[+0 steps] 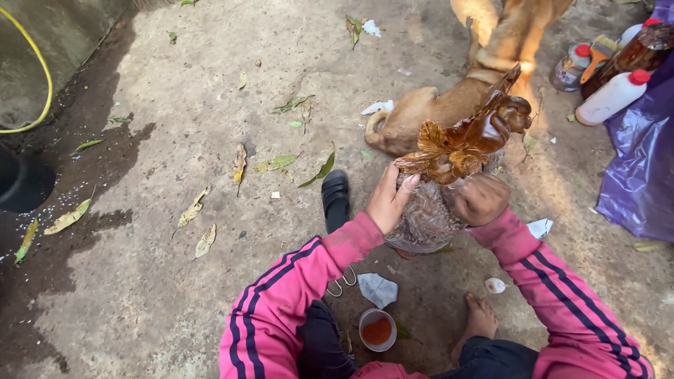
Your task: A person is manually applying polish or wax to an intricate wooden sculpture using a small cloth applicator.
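Carved glossy brown wooden figure (467, 140), upright on concrete floor (175, 126), near brown dog (449, 105). Left hand (388, 200) pressed open against base; right hand (481, 198) closed around it. Small cup (377, 330) of orange liquid below.

At the upper right, beside a purple plastic sheet (642, 175), lies a white bottle with a red cap (612, 97). Near it stand a small labelled jar (567, 69) and what looks like an amber bottle (635, 52).
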